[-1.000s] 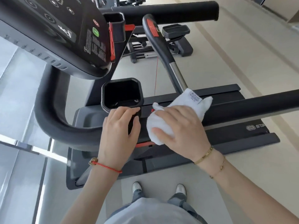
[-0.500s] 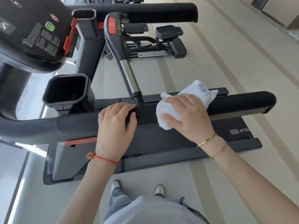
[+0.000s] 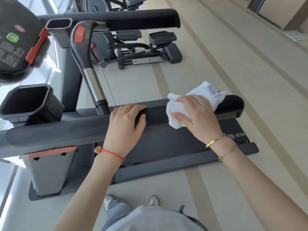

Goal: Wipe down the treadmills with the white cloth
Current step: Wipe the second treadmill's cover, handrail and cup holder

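A person stood beside a dark grey treadmill (image 3: 166, 147) and looked down at both hands, which lay on its near padded handrail (image 3: 66, 130). The right hand (image 3: 198, 114) pressed a bunched white cloth (image 3: 176, 112) onto the handrail close to the rail's rounded free end. The cloth sat under the palm and fingers, with the fingers curled over its top and the thumb against its near side. Folds of cloth stuck out past the fingertips on the far side of the handrail, where a small printed label (image 3: 213, 91) showed. More cloth bulged out toward the left hand.

The left hand (image 3: 126, 124) rested on the same handrail, apart from the cloth, farther from the free end. Its fingers were hooked over the far edge of the handrail and its thumb lay on the near face, so it gripped the bar.

A red cord bracelet (image 3: 113, 153) circled the left wrist, and two gold bracelets (image 3: 216, 141) circled the right. A black cup holder (image 3: 28, 101) stood beyond the handrail, further along from the left hand. The belt deck lay below the handrail, and the person's shoes (image 3: 153, 200) stood on the pale floor (image 3: 216, 189) on the near side.
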`<move>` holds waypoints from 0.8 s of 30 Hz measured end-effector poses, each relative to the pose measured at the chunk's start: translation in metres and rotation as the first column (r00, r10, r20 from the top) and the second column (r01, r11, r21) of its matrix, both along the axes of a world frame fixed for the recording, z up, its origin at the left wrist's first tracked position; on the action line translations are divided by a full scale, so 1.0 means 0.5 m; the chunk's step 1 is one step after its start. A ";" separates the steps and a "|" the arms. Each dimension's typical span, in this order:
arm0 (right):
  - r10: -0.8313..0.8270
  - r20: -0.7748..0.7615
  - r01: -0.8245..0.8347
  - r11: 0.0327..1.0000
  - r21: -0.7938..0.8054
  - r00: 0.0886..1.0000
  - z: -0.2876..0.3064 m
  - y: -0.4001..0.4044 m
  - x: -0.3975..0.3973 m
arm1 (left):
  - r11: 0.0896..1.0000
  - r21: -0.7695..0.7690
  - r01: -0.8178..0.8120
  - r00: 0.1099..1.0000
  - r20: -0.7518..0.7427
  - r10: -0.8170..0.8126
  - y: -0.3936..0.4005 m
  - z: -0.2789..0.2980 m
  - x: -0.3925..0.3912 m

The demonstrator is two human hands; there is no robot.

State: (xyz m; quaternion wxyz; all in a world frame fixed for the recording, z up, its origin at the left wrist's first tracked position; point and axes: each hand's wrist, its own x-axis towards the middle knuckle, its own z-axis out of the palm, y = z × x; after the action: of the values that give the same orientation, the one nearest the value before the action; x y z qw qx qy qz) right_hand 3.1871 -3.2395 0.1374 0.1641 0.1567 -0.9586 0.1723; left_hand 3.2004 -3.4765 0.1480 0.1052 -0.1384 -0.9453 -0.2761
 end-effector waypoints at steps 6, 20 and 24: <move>-0.026 -0.020 0.024 0.998 -0.059 0.999 0.010 0.041 -0.008 | 0.998 0.033 0.053 0.999 0.008 -0.053 0.060 0.003 -0.016; -0.221 -0.063 0.210 0.967 -0.145 0.973 0.044 0.062 0.037 | 0.966 0.089 0.244 0.970 -0.006 -0.244 0.104 0.017 -0.032; -0.358 -0.112 0.339 0.927 -0.160 0.927 0.045 0.060 0.094 | 0.941 0.121 0.317 0.948 -0.029 -0.316 0.102 0.020 -0.035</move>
State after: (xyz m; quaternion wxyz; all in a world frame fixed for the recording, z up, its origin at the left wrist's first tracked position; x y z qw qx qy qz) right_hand 3.2340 -3.2095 0.1598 0.2693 -0.0165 -0.9430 0.1948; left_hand 3.1832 -3.4255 0.1578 0.0723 -0.2830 -0.8911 -0.3472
